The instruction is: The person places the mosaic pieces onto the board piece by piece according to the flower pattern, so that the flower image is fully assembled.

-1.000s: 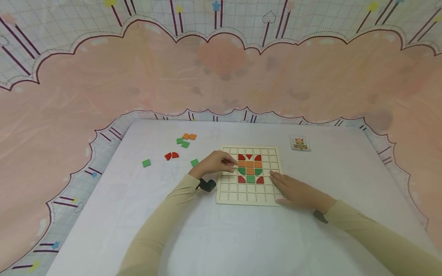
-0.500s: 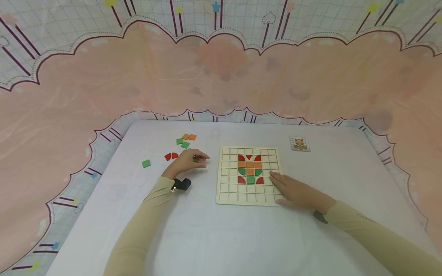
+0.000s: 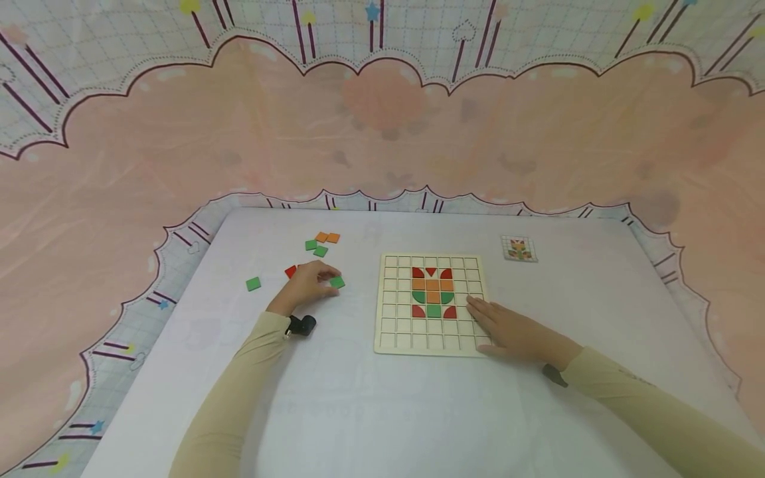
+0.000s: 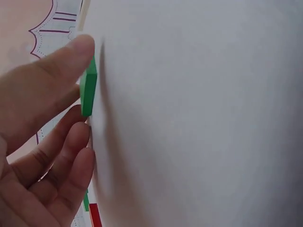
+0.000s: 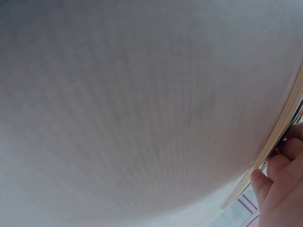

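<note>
My left hand (image 3: 306,284) is at a green square tile (image 3: 337,282) left of the board, thumb on the near side and forefinger on the far side. In the left wrist view the thumb covers part of this green tile (image 4: 88,92); a firm pinch is not visible. My right hand (image 3: 520,332) rests with straight fingers on the right edge of a pale grid board (image 3: 397,342). On the board stands a pattern of red, orange and green pieces (image 3: 433,292). In the right wrist view, fingers of the right hand (image 5: 284,184) lie against the board's edge (image 5: 279,132).
Loose green tiles (image 3: 321,251) and orange tiles (image 3: 333,238) lie at the back left. Another green tile (image 3: 254,283) lies farther left. A red piece (image 3: 291,271) shows beside the left hand, which hides its neighbour. A small pattern card (image 3: 518,249) lies behind the board's right side.
My left hand has moved left, off the board and over the white table to the green tile, which shows again between its fingertips. The right hand stays put.
</note>
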{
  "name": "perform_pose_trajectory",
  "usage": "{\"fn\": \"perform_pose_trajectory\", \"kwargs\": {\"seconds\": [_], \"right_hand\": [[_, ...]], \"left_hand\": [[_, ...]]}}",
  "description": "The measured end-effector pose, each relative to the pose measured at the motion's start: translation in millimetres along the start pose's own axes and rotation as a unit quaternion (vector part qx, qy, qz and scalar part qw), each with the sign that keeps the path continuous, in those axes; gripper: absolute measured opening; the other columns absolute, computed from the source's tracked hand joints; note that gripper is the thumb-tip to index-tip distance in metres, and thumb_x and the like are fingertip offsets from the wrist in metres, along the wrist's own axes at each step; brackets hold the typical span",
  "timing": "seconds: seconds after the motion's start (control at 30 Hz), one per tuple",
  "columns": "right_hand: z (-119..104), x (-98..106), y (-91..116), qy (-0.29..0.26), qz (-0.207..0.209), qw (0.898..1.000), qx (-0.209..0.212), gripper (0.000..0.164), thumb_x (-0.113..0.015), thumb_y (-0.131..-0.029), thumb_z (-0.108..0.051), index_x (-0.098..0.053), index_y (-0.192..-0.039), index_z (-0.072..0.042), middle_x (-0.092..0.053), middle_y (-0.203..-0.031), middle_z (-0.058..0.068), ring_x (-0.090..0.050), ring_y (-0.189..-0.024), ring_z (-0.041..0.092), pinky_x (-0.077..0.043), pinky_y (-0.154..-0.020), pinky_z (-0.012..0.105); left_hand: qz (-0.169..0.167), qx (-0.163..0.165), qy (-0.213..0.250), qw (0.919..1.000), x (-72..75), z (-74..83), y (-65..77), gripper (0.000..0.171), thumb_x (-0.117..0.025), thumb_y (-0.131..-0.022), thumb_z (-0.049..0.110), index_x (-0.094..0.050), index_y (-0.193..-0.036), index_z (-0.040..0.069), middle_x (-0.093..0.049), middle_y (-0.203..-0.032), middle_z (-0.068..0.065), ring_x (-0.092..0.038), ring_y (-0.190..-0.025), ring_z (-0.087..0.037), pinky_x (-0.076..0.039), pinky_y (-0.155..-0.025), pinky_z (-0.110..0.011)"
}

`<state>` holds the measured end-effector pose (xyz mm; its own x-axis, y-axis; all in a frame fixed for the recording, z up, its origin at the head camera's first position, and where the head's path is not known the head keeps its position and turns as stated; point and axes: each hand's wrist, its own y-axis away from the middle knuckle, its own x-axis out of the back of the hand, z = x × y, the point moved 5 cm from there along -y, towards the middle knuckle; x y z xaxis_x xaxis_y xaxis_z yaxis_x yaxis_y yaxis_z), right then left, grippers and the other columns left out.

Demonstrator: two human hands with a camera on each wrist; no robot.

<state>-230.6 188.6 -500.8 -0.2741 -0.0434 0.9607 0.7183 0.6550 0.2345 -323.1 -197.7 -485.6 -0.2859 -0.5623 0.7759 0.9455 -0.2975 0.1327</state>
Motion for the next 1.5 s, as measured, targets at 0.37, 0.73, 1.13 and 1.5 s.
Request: {"fn": "perform_pose_trajectory", "kwargs": {"seconds": [0.37,0.73,1.13,1.5], "right_hand": [[-1,2,0,0.000,0.002,1.000,0.001,0.080,-0.043,-0.093,-0.057,-0.017,-0.151,-0.009,-0.013,-0.159,0.007,-0.017,-0.146,0.025,-0.024,-0.115,0.043],[-2,3,1,0.000,-0.003,1.000,0.002,0.079,-0.047,-0.093,-0.053,-0.017,-0.151,-0.008,-0.012,-0.159,0.008,-0.017,-0.146,0.026,-0.024,-0.116,0.042],[-4,5,1,-0.005,-0.001,1.000,0.002,0.079,-0.047,-0.093,-0.052,-0.017,-0.151,-0.008,-0.013,-0.159,0.008,-0.017,-0.146,0.026,-0.024,-0.115,0.043],[-4,6,1,-0.006,-0.003,1.000,0.007,0.078,-0.047,-0.093,-0.051,-0.017,-0.150,-0.007,-0.012,-0.159,0.008,-0.016,-0.146,0.027,-0.023,-0.116,0.043]], "left_hand": [[0.005,-0.004,-0.021,0.9998,0.2,3.6,1.4,0.032,-0.072,-0.081,0.008,-0.067,-0.113,0.006,-0.062,-0.108,-0.011,-0.056,-0.101,-0.025,-0.047,-0.094,-0.041],[0.011,0.006,-0.010,0.9999,2.5,0.9,2.9,0.030,-0.071,-0.082,0.009,-0.067,-0.111,0.004,-0.063,-0.109,-0.012,-0.057,-0.103,-0.026,-0.046,-0.097,-0.043],[-0.004,-0.039,-0.001,0.9992,-21.2,35.3,-0.8,0.031,-0.074,-0.080,0.014,-0.069,-0.110,0.008,-0.067,-0.109,-0.008,-0.059,-0.100,-0.021,-0.048,-0.094,-0.038],[-0.033,-0.107,0.016,0.9936,-50.6,83.4,0.0,0.029,-0.077,-0.076,0.014,-0.070,-0.103,0.005,-0.068,-0.099,-0.006,-0.059,-0.091,-0.016,-0.050,-0.088,-0.032]]}}
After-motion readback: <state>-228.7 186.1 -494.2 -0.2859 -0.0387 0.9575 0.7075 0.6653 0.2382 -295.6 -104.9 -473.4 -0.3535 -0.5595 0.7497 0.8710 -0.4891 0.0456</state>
